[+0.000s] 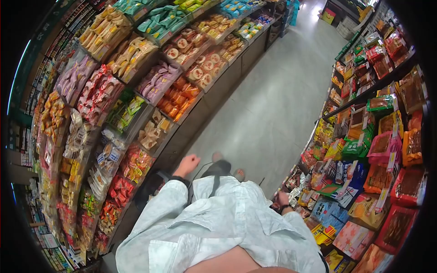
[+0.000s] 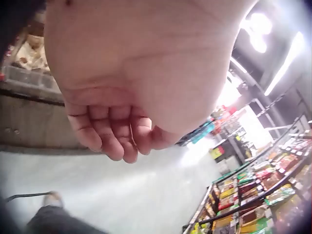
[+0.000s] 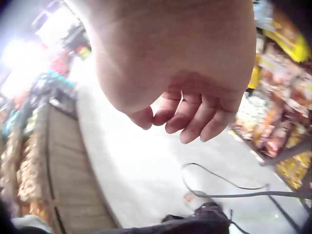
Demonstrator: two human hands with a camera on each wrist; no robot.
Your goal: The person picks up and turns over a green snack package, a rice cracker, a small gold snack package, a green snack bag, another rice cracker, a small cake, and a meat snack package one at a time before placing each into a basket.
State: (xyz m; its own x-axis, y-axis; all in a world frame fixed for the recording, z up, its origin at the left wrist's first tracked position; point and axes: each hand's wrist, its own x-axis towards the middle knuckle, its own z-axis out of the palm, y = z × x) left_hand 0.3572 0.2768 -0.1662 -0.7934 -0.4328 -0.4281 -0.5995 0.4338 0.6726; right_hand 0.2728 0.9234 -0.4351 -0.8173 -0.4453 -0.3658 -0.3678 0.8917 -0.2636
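Note:
My left hand [image 1: 186,165] hangs beside the left-hand snack bins, its fingers loosely curled. The left wrist view shows the palm and fingers [image 2: 113,136] with nothing in them. On the other side my right hand [image 1: 282,198] hangs low near the packaged snacks [image 1: 309,198] of the right-hand shelf. In the right wrist view its fingers [image 3: 192,117] droop loosely bent around nothing, over the grey floor. Nearest the left hand are a bin of orange-wrapped snacks [image 1: 178,98] and a bin of beige packets [image 1: 154,130].
Tiered bins of wrapped snacks [image 1: 102,91] line the left side. Shelves of boxed and bagged goods [image 1: 364,200] run along the right. A grey floor aisle [image 1: 259,100] leads forward between them. Thin dark cords [image 3: 243,190] hang by the legs in the right wrist view.

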